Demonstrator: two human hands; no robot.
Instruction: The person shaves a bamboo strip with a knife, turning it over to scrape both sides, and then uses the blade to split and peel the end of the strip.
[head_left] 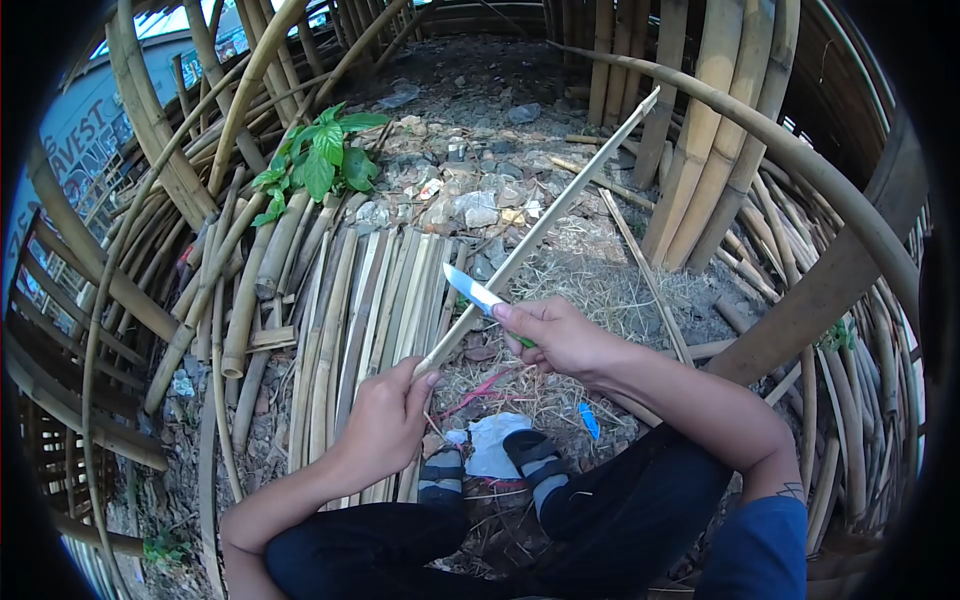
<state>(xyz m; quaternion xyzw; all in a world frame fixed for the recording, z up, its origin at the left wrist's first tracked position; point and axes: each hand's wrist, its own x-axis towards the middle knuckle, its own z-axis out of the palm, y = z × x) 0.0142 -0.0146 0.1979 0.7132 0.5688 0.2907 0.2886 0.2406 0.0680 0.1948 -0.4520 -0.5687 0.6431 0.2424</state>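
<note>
My left hand [385, 418] is closed around the near end of a long split bamboo strip [560, 205], which slants up and away to the right. In my right hand [555, 340] is a knife [473, 290] with a green handle, my thumb pressed near the base of the blade. The blade lies across the strip and its tip points up to the left. Below and left of the strip, a row of split bamboo slats [370, 300] lies on the ground, partly hidden by my left hand and forearm.
Upright bamboo poles [712, 130] stand at the right, with a curved pole [780, 140] arching across. A leafy green plant [325, 155] grows at the left among stacked bamboo. Rubble [470, 190] and shavings [650, 295] cover the ground. A blue scrap [589, 421] lies near my sandals [537, 458].
</note>
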